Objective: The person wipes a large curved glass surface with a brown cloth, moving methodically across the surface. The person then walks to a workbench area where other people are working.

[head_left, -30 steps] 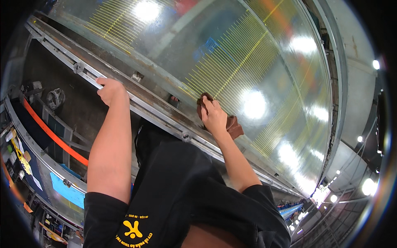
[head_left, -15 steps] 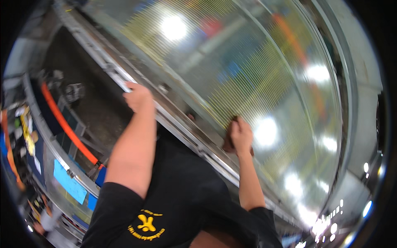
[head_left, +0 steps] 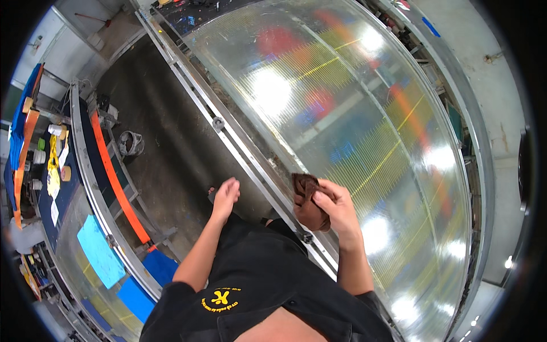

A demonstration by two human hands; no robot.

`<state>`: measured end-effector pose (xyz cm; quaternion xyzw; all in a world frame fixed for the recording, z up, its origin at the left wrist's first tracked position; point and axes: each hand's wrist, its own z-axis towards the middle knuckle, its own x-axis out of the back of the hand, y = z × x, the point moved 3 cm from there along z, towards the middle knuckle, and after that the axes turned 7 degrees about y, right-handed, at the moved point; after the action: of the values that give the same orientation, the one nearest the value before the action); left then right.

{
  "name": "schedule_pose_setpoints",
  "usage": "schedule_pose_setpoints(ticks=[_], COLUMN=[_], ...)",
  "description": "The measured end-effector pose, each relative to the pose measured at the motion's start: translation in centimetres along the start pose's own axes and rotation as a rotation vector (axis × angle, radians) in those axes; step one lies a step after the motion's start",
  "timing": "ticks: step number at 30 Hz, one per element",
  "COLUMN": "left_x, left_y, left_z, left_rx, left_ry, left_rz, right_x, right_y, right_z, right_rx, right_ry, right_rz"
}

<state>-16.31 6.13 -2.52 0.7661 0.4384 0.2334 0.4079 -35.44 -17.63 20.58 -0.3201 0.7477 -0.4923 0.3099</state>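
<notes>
Right hand (head_left: 336, 206) clenched on brown rag (head_left: 305, 191), bunched, at edge of clear ribbed sheet (head_left: 364, 131), just beside metal rail (head_left: 239, 151). Rag partly hidden by fingers; touching sheet or hovering over it, can't tell.

Left hand (head_left: 226, 195) released, fingers loosely curled, nothing held. Sits off sheet, over dark floor (head_left: 165, 142), near rail but apart from it.

Sheet: big, glossy, lots of lamp glare, coloured reflections. Rail runs diag. along its left edge w/ small bracket (head_left: 218, 122) higher up. Far left: long bench (head_left: 62, 188) w/ orange strip, cups, blue sheets — well apart from both hands.

Risks, judged from this:
- Rag bunched, small contact patch → streaks or missed strips likely, esp. w/ glare hiding dirt.
- Grit in rag or near rail → scratches on clear surface.
- Left hand not braced on anything; leaning over sheet w/o support → slip, weight onto sheet, poss. flex or crack.
- Rag close to rail → could snag on bracket or rail edge, pull out of grip.
- Knuckles near metal edge → scrape.
</notes>
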Motion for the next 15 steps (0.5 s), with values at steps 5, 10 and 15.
schedule_pose_setpoints(ticks=[5, 10, 15], left_x=[7.2, 14.4, 24.5], left_y=[3.6, 9.4, 12.0], left_z=[-4.8, -2.7, 2.7], left_rx=[-0.113, -0.172, -0.226], left_ry=[-0.404, -0.387, 0.030], left_rz=[-0.231, 0.049, 0.098], right_x=[-17.1, -33.8, -37.0], right_y=[-1.3, 2.8, 3.9], right_z=[7.8, 11.7, 15.8], right_rx=[0.041, 0.264, 0.227], right_ry=[-0.128, -0.207, 0.002], right_rz=[0.269, 0.073, 0.248])
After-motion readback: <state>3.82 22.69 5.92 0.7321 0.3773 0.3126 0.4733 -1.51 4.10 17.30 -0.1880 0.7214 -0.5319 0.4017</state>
